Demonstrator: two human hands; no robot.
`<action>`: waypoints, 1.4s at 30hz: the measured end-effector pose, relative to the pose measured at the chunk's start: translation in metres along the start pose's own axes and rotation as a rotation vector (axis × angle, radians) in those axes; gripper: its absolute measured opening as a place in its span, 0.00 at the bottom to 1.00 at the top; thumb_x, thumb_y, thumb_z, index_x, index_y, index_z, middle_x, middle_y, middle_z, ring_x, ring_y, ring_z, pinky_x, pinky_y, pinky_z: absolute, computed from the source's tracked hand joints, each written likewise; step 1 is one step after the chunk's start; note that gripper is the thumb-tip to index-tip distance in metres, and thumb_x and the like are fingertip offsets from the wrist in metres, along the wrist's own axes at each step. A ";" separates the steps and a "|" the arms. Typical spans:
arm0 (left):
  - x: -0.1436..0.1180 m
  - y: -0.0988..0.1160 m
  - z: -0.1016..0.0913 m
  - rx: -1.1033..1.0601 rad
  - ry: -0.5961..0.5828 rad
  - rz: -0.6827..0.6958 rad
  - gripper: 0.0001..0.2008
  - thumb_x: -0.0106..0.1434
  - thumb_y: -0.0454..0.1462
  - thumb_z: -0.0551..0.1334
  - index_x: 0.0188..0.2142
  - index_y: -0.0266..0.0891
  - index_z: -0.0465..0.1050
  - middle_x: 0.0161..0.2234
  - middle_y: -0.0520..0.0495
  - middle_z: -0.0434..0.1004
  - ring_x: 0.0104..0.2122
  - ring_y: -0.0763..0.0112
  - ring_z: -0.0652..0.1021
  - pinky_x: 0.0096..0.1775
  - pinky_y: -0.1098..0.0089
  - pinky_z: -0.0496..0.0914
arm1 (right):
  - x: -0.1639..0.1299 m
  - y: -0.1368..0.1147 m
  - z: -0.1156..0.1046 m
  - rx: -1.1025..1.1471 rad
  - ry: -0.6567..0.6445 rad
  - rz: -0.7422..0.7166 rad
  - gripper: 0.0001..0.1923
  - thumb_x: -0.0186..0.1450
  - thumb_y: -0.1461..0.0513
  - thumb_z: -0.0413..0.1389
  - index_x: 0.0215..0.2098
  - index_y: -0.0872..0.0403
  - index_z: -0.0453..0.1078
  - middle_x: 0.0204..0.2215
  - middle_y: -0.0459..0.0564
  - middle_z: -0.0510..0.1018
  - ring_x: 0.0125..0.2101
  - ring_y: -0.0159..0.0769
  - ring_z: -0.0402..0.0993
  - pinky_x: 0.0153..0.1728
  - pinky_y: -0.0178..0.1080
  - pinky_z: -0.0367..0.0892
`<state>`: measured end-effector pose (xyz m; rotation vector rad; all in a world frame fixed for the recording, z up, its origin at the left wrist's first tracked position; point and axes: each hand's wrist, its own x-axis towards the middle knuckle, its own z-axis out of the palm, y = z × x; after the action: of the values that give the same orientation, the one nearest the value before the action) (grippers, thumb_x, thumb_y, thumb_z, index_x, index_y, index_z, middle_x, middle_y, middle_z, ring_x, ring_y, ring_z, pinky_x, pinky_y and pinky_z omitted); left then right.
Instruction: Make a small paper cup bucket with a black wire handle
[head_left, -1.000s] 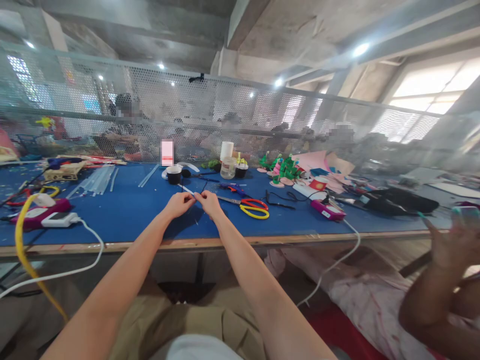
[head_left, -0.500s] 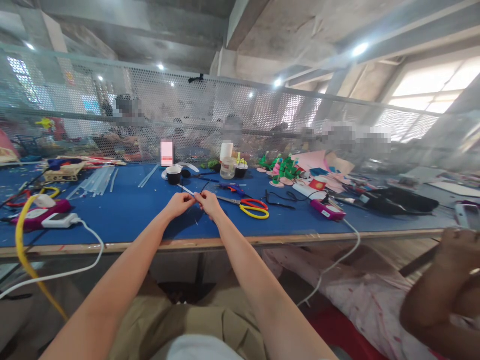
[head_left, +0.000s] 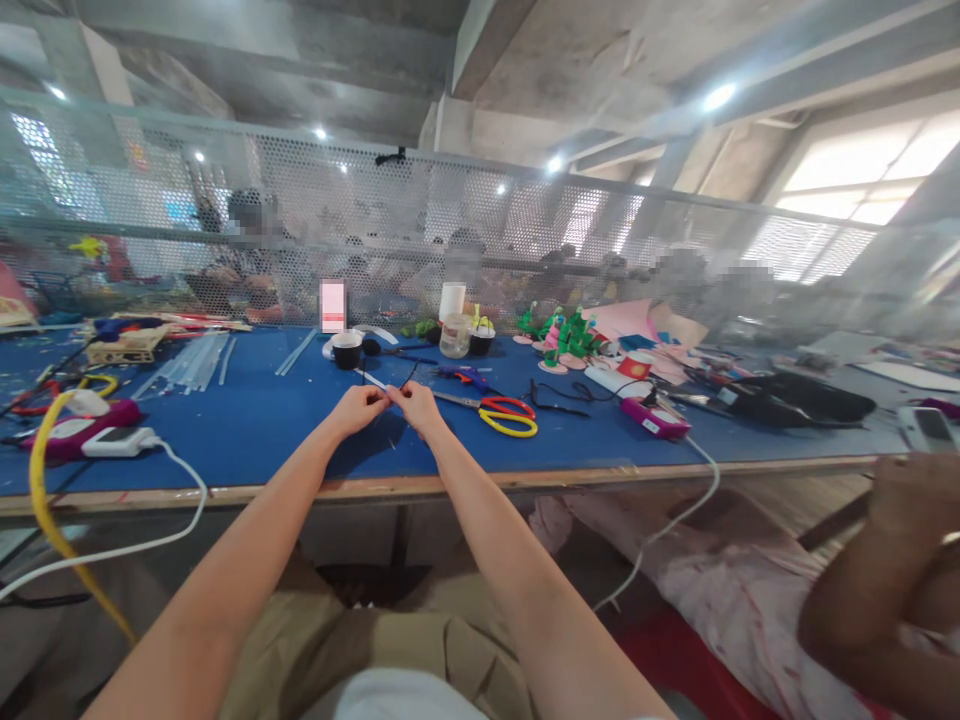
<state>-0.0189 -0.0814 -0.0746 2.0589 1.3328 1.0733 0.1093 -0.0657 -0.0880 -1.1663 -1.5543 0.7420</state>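
Note:
My left hand [head_left: 361,407] and my right hand [head_left: 417,407] meet over the blue tabletop, with fingertips pinched close together. A thin black strand [head_left: 410,375] sticks up from the fingers of my right hand, and another dark end shows above my left hand. Whether it is wire or a fuzzy stem, I cannot tell; its middle is hidden by the fingers. Just beyond the fingertips lies a narrow whitish strip [head_left: 370,378]. To the right of my right hand are scissors [head_left: 508,417] with red and yellow handles. A black-and-white cup [head_left: 347,351] stands behind my left hand.
A glue gun [head_left: 466,376] and a clear jar [head_left: 455,337] stand beyond my hands. Clear glue sticks [head_left: 196,362] lie left. Purple power strips [head_left: 654,419] sit either side, with trailing cables. Green craft pieces [head_left: 574,338] stand back right. A co-worker's arm [head_left: 874,560] is at right.
My hands keep the same pinch and have barely moved. At the far right, the co-worker's hand and the pale device by it have shifted slightly left.

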 end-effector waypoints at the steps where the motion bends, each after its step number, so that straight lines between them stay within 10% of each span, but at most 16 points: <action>1: 0.000 0.000 0.000 -0.003 -0.002 -0.001 0.11 0.48 0.41 0.56 0.19 0.34 0.68 0.14 0.55 0.63 0.18 0.77 0.62 0.23 0.74 0.56 | 0.000 0.000 0.000 -0.002 0.000 -0.001 0.15 0.51 0.55 0.53 0.13 0.54 0.56 0.12 0.39 0.60 0.20 0.28 0.59 0.23 0.32 0.54; 42: 0.002 -0.007 0.000 0.068 0.050 -0.012 0.06 0.44 0.37 0.58 0.19 0.35 0.70 0.15 0.54 0.67 0.18 0.75 0.65 0.23 0.74 0.58 | 0.002 0.003 0.001 -0.080 0.038 -0.027 0.15 0.52 0.56 0.53 0.14 0.54 0.56 0.13 0.41 0.63 0.20 0.29 0.60 0.24 0.33 0.55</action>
<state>-0.0217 -0.0766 -0.0788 2.0827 1.4220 1.0957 0.1095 -0.0627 -0.0906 -1.2084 -1.5778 0.6412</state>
